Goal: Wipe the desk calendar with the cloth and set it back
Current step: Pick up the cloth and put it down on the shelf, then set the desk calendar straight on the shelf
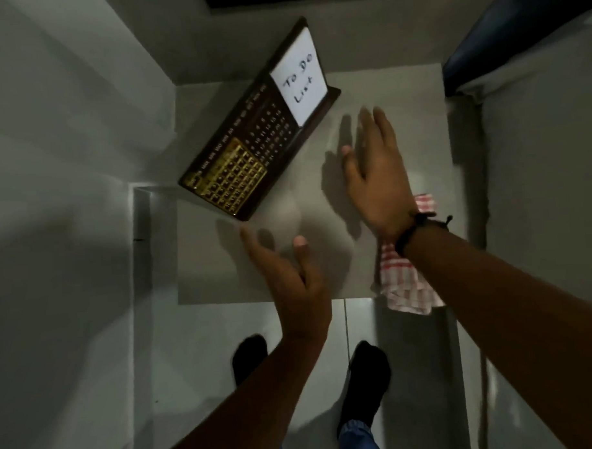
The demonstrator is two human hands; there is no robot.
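Observation:
The desk calendar (251, 135) is a dark wooden frame with a gold date grid and a white "To Do List" note; it stands tilted at the back left of the small grey table (401, 96). My left hand (289, 275) hovers open just below the calendar's near corner, apart from it. My right hand (376, 167) is open, fingers spread, over the table to the right of the calendar, holding nothing. The red-and-white checked cloth (404, 284) lies on the table's front right edge, partly hidden under my right wrist and hanging over the edge.
Grey walls close in at the left and behind the table. A dark blue padded object (523, 31) sits at the upper right. My feet in black socks (364, 379) stand on the tiled floor below the table's front edge.

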